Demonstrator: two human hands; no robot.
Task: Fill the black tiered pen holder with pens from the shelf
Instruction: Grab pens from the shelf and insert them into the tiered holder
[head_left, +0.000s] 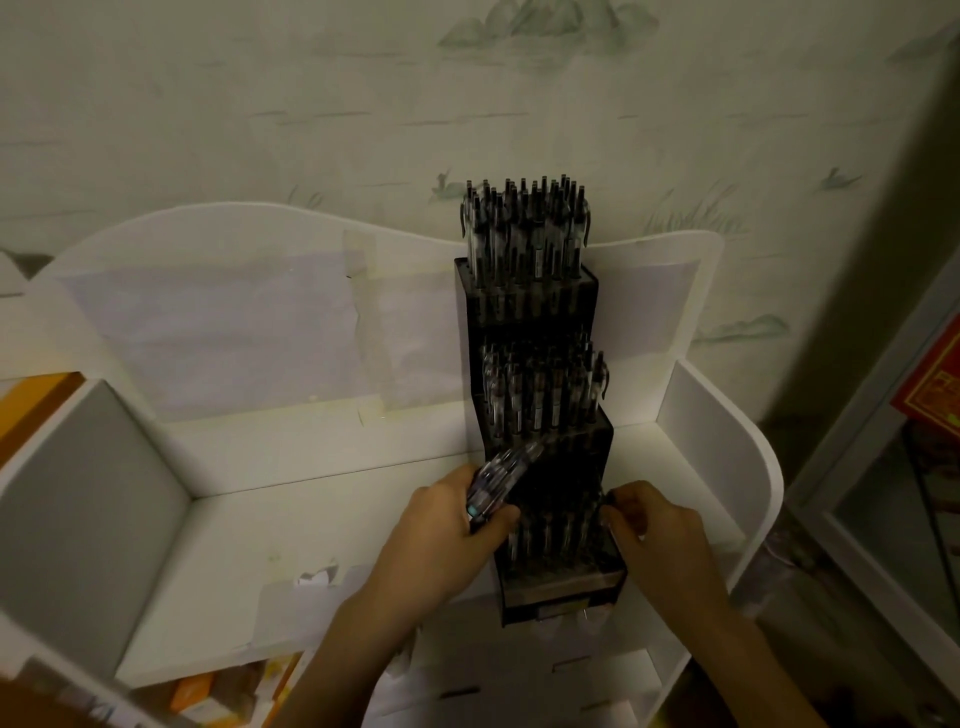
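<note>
Nearest, the left hand (449, 525) clutches a bundle of clear-barrelled pens (501, 475). The right hand (647, 522) pinches something at the lowest tier, too dim to identify. The black tiered pen holder (582, 452) stands on the smooth white shelf (311, 535); its upper tiers bristle with pens.

Head camera: single wide-angle view, forward and downward.
It looked steeply down from close above the white shelf (322, 514) toward the wall (260, 104) behind; both hands entered from the bottom edge, and straight lines bowed near the borders.
</note>
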